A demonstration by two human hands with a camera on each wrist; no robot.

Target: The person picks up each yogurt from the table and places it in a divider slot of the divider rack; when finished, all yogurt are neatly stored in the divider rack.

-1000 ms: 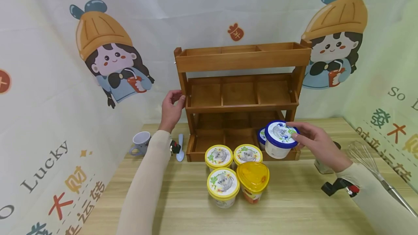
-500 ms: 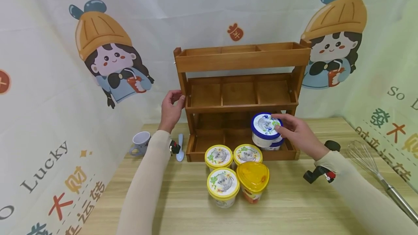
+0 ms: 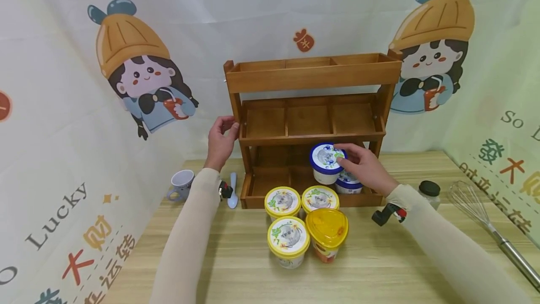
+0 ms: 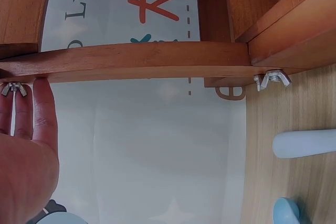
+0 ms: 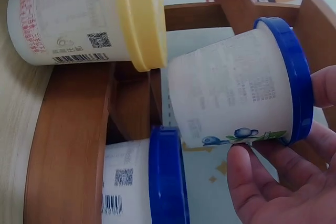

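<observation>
My right hand (image 3: 366, 167) grips a white tub with a blue lid (image 3: 327, 158) by its lid, above the lowest tier of the wooden rack (image 3: 312, 139). In the right wrist view the held tub (image 5: 236, 85) is clear of the other blue-lidded tub (image 5: 139, 182), which sits in the lowest tier's right compartment. My left hand (image 3: 221, 142) rests against the rack's left side post; in the left wrist view its straight fingers (image 4: 45, 108) touch the post beside a wing nut. Several yellow-lidded containers (image 3: 288, 237) stand in front of the rack.
A patterned mug (image 3: 183, 183) and a light blue spoon (image 3: 232, 191) lie left of the rack. At the right are a dark-lidded jar (image 3: 429, 190) and a whisk (image 3: 491, 233). Printed cloth (image 3: 261, 13) hangs behind.
My right hand has moved left with the blue-lidded tub, from the right compartment towards the middle one, uncovering the other tub and the jar. The left hand has stayed at the post.
</observation>
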